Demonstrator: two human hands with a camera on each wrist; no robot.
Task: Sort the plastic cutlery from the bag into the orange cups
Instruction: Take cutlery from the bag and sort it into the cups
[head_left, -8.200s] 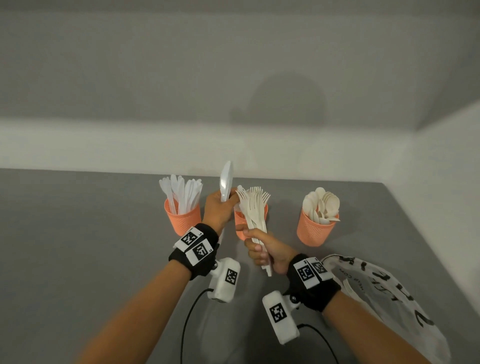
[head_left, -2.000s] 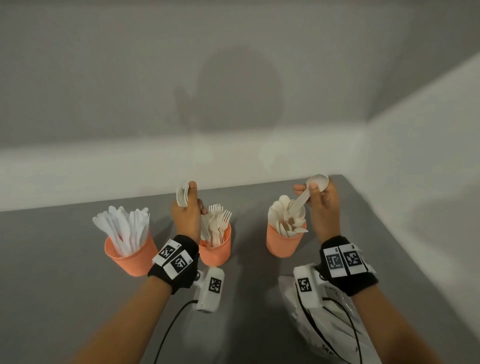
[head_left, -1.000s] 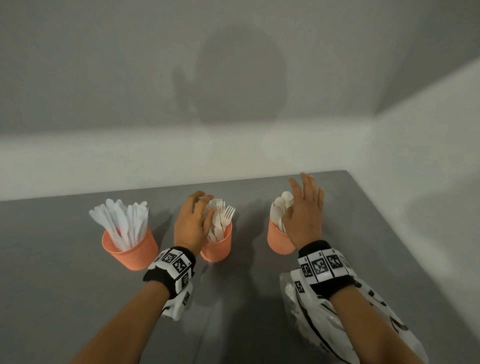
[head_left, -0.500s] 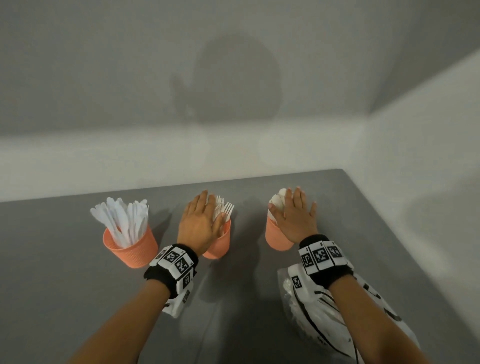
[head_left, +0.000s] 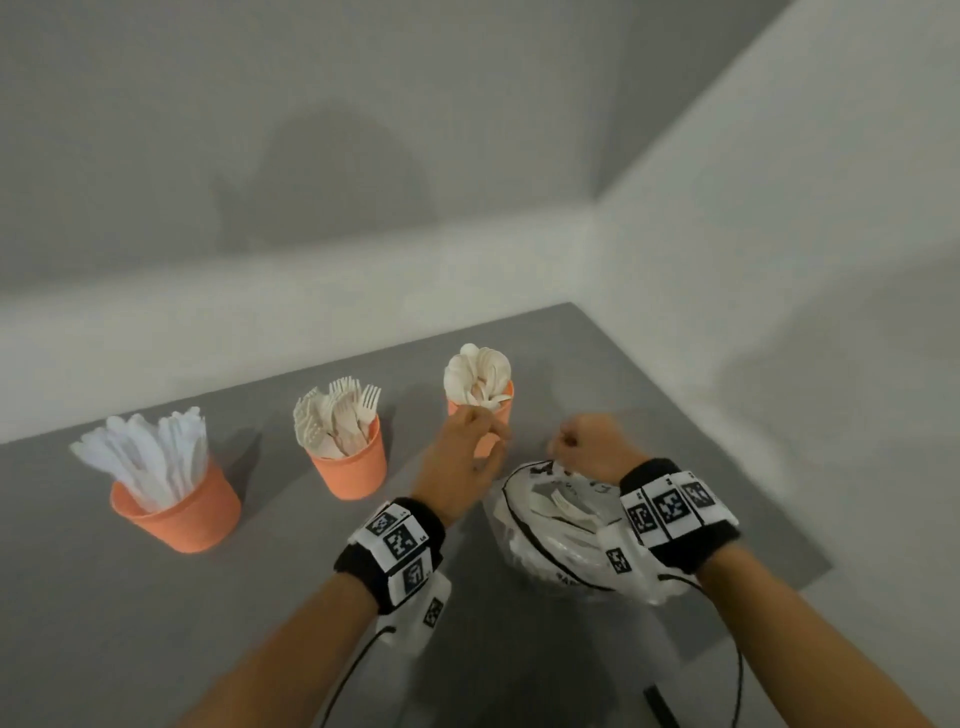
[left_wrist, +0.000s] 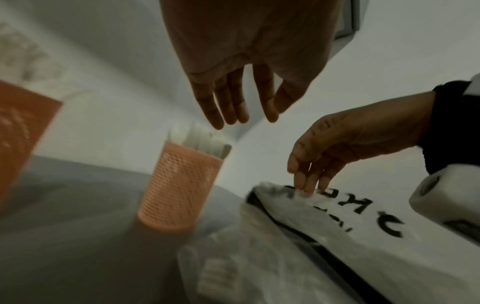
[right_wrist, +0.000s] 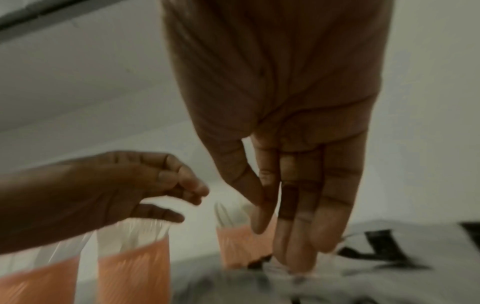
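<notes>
Right now my right hand (head_left: 589, 447) is down at the near rim of the bag (head_left: 566, 540), its fingers (left_wrist: 309, 183) bunched together and pinching the bag's upper edge, just where the black lettering begins. That is plain from the left wrist view; from the right wrist view the fingertips press into the plastic, though the picture is blurred there. The bag lies on the grey table (head_left: 156, 623) directly under and behind that hand, beneath my right wrist, and through its mouth I can make out white cutlery (head_left: 569, 512) inside, a fork's tines among it.

Meanwhile my left hand (head_left: 460, 460) hangs in the air just left of the bag's opening, relaxed, fingers loosely spread and holding nothing. It is in front of the cup of spoons (head_left: 483, 405), which stands just beyond the bag; whether the hand touches that cup I cannot tell.

Further to my left stand the other two orange cups: the cup of forks (head_left: 350, 462) in the middle and the cup of knives (head_left: 176, 506) at the far left, well apart from both hands.
</notes>
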